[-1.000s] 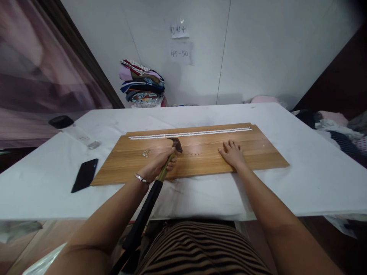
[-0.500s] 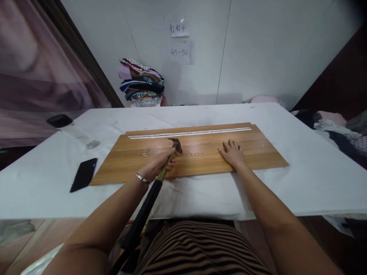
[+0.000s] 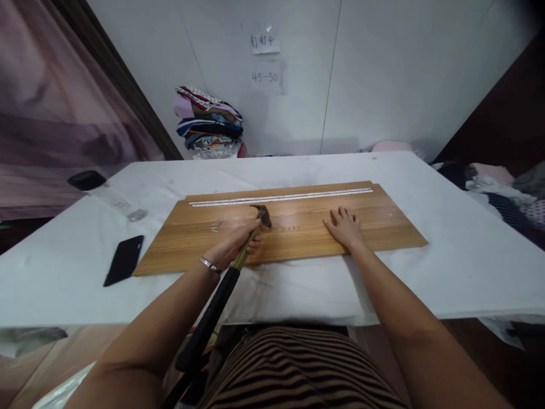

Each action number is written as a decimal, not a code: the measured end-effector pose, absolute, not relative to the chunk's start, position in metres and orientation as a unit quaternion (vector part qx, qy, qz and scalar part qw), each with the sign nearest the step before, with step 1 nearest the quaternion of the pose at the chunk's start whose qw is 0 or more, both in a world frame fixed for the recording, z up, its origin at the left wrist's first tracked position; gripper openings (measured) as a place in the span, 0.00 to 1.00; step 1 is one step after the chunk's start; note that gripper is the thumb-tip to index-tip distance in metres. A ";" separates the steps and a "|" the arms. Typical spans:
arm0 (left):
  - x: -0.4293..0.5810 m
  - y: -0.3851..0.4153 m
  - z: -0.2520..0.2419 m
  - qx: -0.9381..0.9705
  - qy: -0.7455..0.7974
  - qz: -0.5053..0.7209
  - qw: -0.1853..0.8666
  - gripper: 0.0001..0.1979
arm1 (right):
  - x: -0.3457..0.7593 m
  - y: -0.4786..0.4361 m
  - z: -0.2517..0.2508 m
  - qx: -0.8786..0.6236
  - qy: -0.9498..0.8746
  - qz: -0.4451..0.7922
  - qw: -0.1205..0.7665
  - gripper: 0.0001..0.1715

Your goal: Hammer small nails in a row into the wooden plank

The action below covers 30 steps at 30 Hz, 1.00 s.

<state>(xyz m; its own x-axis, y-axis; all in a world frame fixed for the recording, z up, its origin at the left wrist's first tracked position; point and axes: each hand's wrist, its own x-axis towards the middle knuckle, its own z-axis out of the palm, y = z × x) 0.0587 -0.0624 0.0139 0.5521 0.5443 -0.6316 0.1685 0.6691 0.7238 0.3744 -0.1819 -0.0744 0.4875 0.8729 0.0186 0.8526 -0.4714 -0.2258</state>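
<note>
In the head view, my left hand (image 3: 236, 241) is closed around the hammer (image 3: 222, 292), high on the yellowish shaft just below the metal head (image 3: 263, 216); the black sleeve runs back from my fist toward my body. I can't tell whether the head touches the wooden board (image 3: 306, 210) under it. My right hand (image 3: 346, 229) rests well to the right, fingers spread on the board, gripping nothing.

I judge the hammer stiff and head-heavy. Held this high, it should steer easily but swing weakly; the black sleeve looks the less slippery place to hold and would give more force. The board seems rigid and smooth, best steadied with a spread hand like my right.

A row of small dark dots (image 3: 288, 228) lies between my hands. Just left of my left hand are a few thin nails (image 3: 216, 225), probably light, hard and apt to roll, best pinched mid-shank. Beyond both hands, a white strip (image 3: 298, 196) runs along the board.
</note>
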 end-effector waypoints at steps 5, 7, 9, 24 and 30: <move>0.060 -0.065 0.019 0.398 0.461 0.128 0.782 0.14 | 0.373 -0.183 -0.071 -0.856 -0.504 0.048 0.101 0.35; 0.060 -0.066 0.019 0.398 0.475 0.125 0.775 0.14 | 0.372 -0.183 -0.070 -0.858 -0.502 0.050 0.099 0.36; 0.060 -0.066 0.018 0.396 0.477 0.120 0.776 0.13 | 0.372 -0.183 -0.070 -0.857 -0.503 0.054 0.098 0.36; 0.060 -0.065 0.019 0.384 0.461 0.122 0.791 0.14 | 0.374 -0.182 -0.072 -0.855 -0.506 0.050 0.102 0.36; 0.062 -0.069 0.025 0.389 0.481 0.120 0.777 0.14 | 0.374 -0.182 -0.072 -0.855 -0.506 0.050 0.104 0.36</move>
<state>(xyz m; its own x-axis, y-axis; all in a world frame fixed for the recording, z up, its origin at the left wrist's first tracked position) 0.0624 -0.0691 0.0253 0.5086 0.5610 -0.6531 0.1867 0.6687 0.7197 0.3738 -0.1820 -0.0721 0.4830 0.8754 0.0197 0.8546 -0.4664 -0.2283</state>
